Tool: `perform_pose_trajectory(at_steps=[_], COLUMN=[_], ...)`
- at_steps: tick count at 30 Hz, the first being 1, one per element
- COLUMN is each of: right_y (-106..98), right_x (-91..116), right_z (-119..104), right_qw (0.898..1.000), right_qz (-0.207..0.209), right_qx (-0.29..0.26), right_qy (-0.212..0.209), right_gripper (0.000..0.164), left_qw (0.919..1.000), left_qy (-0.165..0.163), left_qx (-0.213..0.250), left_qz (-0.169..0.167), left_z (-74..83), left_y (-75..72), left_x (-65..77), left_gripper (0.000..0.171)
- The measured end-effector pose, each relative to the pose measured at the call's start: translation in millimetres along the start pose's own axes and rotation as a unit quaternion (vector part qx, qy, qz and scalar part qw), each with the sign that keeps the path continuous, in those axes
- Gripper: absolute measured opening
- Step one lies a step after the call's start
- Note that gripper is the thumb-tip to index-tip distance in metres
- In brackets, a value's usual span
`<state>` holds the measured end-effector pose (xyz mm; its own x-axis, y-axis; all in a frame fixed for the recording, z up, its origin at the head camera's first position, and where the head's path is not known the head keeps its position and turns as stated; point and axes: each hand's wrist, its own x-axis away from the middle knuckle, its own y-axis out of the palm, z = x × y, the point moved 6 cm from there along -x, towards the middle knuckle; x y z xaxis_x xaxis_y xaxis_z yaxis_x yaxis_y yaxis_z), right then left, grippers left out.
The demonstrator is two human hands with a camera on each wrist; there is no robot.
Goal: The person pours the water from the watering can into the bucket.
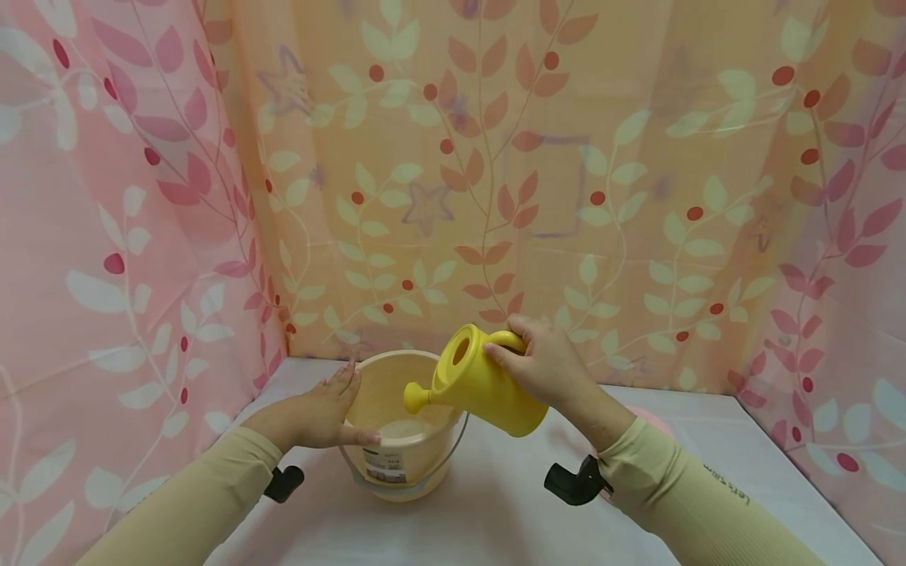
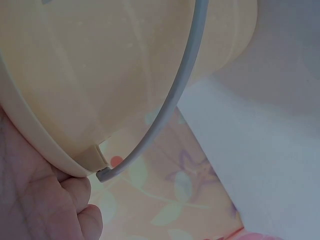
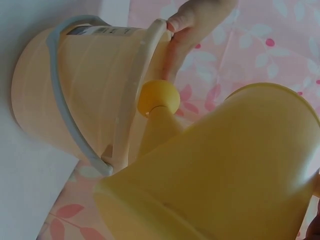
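A cream plastic bucket (image 1: 418,472) with a grey handle (image 2: 185,75) and a printed label (image 1: 385,464) stands upright on the table. My left hand (image 1: 322,409) rests against the left of its rim, thumb toward the front and fingers extended. My right hand (image 1: 548,365) grips the handle of a yellow watering can (image 1: 488,393). The can is tilted to the left, its round spout head (image 3: 158,97) over the bucket's opening. No water stream can be made out. In the right wrist view, the can's body hides most of the right hand.
A pink object (image 1: 651,420) lies on the white table (image 1: 495,519), mostly hidden behind my right forearm. Leaf-patterned curtains (image 1: 495,196) enclose the table at the back and both sides. A black mount (image 1: 576,479) juts from my right wrist.
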<state>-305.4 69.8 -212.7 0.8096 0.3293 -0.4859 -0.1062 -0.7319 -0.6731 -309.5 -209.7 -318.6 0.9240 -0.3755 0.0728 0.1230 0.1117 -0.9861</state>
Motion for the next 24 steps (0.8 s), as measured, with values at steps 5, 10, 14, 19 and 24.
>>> perform_pose_trajectory(at_steps=[5,10,14,19,24], right_y=[-0.1,-0.4,-0.5,-0.6,-0.8], right_x=[0.1,-0.1,0.0,0.0,-0.3], right_z=[-0.9,-2.6,-3.4,-4.8,-6.1], right_qw=[1.000,1.000,1.000,1.000,1.000], right_qz=[-0.001,-0.004,-0.006,-0.005,-0.005], right_qx=[0.000,0.003,0.006,0.014,0.018], right_qy=[-0.001,-0.004,-0.005,-0.010,-0.016], right_gripper=[0.027,0.028,0.028,0.027,0.027], left_qw=[1.0000,1.0000,0.9999,0.9999,0.9999], left_qy=[-0.004,-0.008,-0.011,-0.012,-0.010], left_qx=[0.000,0.000,-0.007,-0.007,0.001], left_qz=[-0.003,-0.004,-0.004,-0.006,-0.007], left_z=[-0.9,-3.1,-5.5,-5.6,-3.4], left_y=[1.5,2.9,3.7,3.7,2.3], left_x=[-0.8,-2.2,-3.3,-3.1,-1.5], left_gripper=[0.118,0.118,0.118,0.119,0.118])
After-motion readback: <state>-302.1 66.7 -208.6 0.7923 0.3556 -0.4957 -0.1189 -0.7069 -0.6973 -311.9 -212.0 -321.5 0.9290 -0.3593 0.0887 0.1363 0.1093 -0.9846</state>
